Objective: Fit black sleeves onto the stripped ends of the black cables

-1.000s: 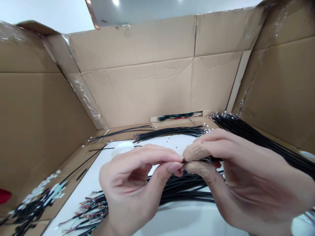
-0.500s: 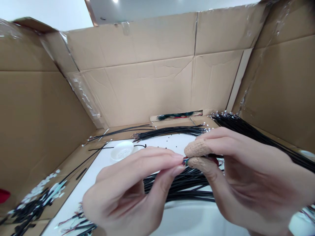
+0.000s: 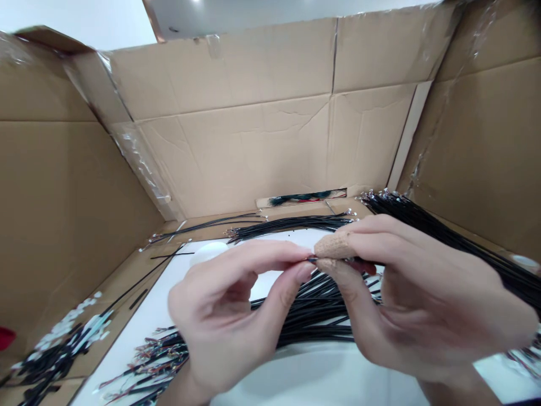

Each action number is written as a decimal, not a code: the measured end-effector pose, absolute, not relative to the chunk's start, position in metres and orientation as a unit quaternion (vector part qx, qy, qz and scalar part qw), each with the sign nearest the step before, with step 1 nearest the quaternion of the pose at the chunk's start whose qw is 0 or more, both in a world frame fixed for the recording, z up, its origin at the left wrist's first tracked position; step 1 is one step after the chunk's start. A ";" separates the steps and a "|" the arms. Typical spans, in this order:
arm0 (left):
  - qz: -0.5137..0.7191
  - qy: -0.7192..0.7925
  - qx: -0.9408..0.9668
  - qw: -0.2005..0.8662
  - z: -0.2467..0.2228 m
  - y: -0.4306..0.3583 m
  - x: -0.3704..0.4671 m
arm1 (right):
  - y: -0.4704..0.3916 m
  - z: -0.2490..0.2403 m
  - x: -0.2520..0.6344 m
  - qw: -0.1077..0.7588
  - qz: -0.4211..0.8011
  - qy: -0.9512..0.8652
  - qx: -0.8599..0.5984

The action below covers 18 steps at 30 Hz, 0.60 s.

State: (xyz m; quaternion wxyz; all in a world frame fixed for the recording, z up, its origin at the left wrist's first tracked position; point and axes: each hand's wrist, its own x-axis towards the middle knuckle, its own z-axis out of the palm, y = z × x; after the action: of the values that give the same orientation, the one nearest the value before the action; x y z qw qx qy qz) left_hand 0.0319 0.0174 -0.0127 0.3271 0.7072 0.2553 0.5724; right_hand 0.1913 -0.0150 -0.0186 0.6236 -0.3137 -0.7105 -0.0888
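1. Left hand (image 3: 220, 316): raised, thumb and forefinger pinched together, tips pointing right; remaining fingers curled beneath.
2. Right hand (image 3: 422, 304): raised, thumb and forefinger pinched, both tips capped in tan finger cots (image 3: 332, 246).
3. The two pinches meet tip to tip.

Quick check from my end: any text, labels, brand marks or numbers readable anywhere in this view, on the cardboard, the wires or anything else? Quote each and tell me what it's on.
None: no readable text in this view.
Cardboard walls: plain, only creases and clear tape.
Black wire bundle: no markings visible.
Small part pinched between the left hand and right hand: too small to show any print.
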 end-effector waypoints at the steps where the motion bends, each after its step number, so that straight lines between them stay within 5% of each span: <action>1: 0.562 0.239 0.707 0.357 -0.012 0.021 0.030 | -0.015 -0.019 0.195 0.626 -0.087 -0.707 -0.318; 5: 0.427 0.250 0.746 0.445 -0.018 0.063 0.025 | -0.015 -0.021 0.204 0.638 -0.073 -0.680 -0.354; 11: 0.163 0.458 0.808 0.333 -0.085 0.166 0.033 | -0.017 -0.019 0.204 0.664 -0.061 -0.647 -0.370; 18: 0.055 0.552 0.808 0.201 -0.151 0.193 0.038 | -0.016 -0.017 0.201 0.666 -0.058 -0.647 -0.367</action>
State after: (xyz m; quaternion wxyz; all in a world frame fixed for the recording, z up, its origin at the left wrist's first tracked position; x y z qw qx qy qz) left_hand 0.0376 0.1934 -0.1513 0.2011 0.8077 0.5515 0.0548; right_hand 0.2011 -0.0155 -0.0170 0.6656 -0.3675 -0.6470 -0.0576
